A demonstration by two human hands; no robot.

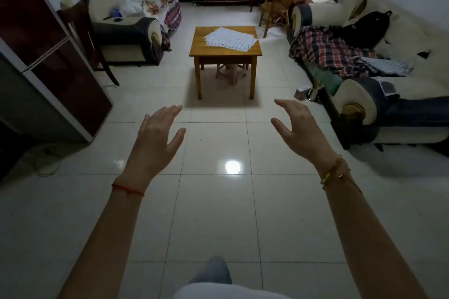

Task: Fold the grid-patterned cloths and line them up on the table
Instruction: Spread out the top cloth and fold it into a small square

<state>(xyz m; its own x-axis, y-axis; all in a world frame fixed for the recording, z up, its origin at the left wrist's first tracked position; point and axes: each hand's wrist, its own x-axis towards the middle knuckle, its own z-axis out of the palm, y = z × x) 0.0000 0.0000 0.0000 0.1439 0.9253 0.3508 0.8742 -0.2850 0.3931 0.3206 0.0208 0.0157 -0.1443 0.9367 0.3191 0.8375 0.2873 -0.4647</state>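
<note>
A pile of white grid-patterned cloths (230, 38) lies spread flat on a small wooden table (201, 50) in the middle of the room, well ahead of me. One more grid-patterned cloth (386, 65) lies crumpled on the sofa at the right. My left hand (159, 138) and my right hand (300, 128) are both raised over the tiled floor, far short of the table. Their fingers are spread and they hold nothing.
A cream sofa (359, 102) with a plaid blanket (328, 48) and a black backpack (366, 29) lines the right side. An armchair (126, 31) and a dark cabinet (48, 60) stand at the left. A stool (229, 71) sits under the table, a wooden chair (277, 5) behind it.
</note>
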